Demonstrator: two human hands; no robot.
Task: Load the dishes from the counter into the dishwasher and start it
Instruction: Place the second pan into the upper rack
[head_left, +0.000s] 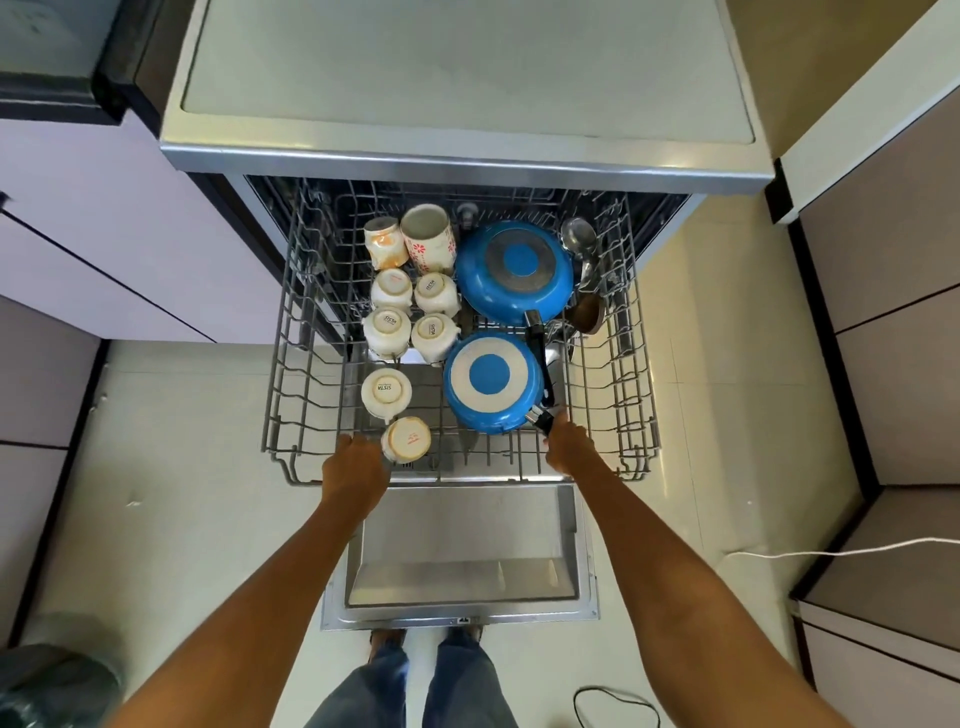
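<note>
The grey wire dishwasher rack (291, 364) is pulled out over the open door (467, 551). Inside stand several upturned white cups (387, 392), two taller patterned mugs (427, 236) at the back, two upside-down blue pans (514, 270) (491, 382) with black handles, and a steel ladle (579, 236). My left hand (356, 475) grips the rack's front rail beside a cup (408, 439). My right hand (569, 444) grips the front rail just below the nearer pan's handle (540, 418).
The dishwasher's grey top (467, 78) juts out above the rack. Pale cabinets stand left (104, 249) and right (893, 312). A white cable (831, 551) and a black cable (613, 701) lie on the floor at right. A dark bin (47, 686) sits bottom left.
</note>
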